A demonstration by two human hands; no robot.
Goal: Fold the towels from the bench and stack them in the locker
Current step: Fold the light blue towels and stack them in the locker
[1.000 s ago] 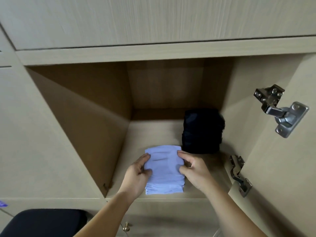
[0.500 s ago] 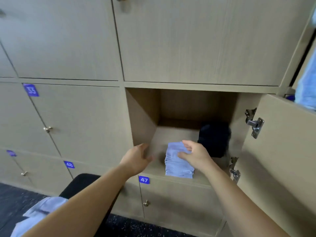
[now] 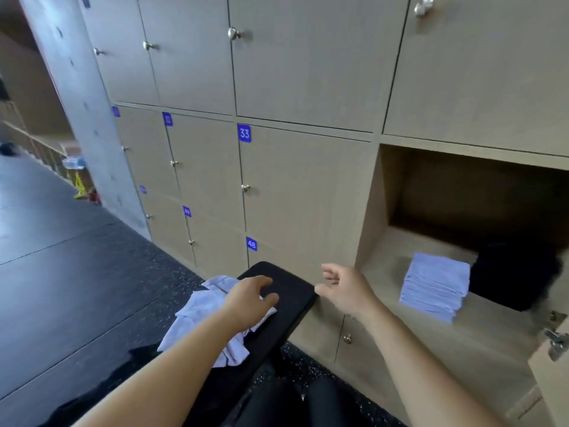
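Observation:
A neat stack of folded pale blue towels (image 3: 434,286) sits at the front of the open locker (image 3: 378,260), beside a dark folded pile (image 3: 514,275) to its right. On the black padded bench (image 3: 292,303) lies a crumpled pale blue towel (image 3: 200,315), hanging over the bench's left edge. My left hand (image 3: 249,300) hovers over that towel with fingers loosely spread, holding nothing. Relaxed and empty, my right hand (image 3: 346,288) hangs in the air between the bench end and the locker opening.
A wall of closed beige lockers (image 3: 304,192) with blue number tags and round knobs fills the back. The open locker's door (image 3: 551,377) with metal hinges juts out at the lower right. Dark speckled floor (image 3: 77,272) stretches left toward a concrete column (image 3: 77,97).
Both hands let go of the folded stack and drew out of the locker. My view swung left and down to the bench; my left hand now reaches over the crumpled towel.

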